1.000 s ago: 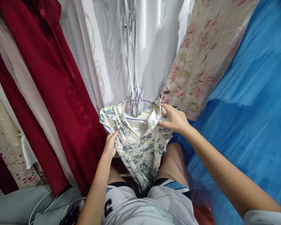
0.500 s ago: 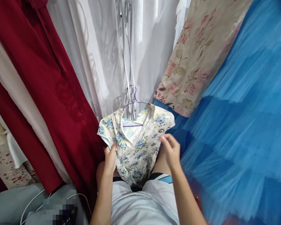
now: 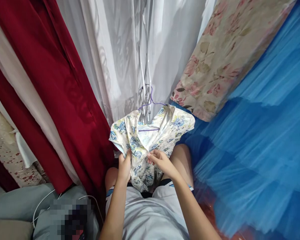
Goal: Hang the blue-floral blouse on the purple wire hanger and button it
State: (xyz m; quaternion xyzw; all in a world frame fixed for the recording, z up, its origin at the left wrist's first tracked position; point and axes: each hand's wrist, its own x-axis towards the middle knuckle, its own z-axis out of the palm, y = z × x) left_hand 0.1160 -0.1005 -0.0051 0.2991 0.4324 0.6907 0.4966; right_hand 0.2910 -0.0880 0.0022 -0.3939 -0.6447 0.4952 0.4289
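A short-sleeved floral blouse, cream with blue flowers and a V-neck, hangs on a thin purple hanger in front of my lap. My left hand grips its left side below the sleeve, thumb on top of the cloth. At the bottom point of the neckline, my right hand pinches the front fabric between thumb and fingertips. What lies under those fingertips is too small to make out. The lower part of the blouse drapes down between my knees.
White metal rods with hooks stand before a white curtain. Red cloth hangs at left; a pink-flowered cloth and a blue ruffled tulle dress are at right. A white cable lies on grey cushions.
My right hand has moved left from beside the blouse onto the front of its neckline and now pinches there. My left hand keeps its hold. The view has shifted slightly.
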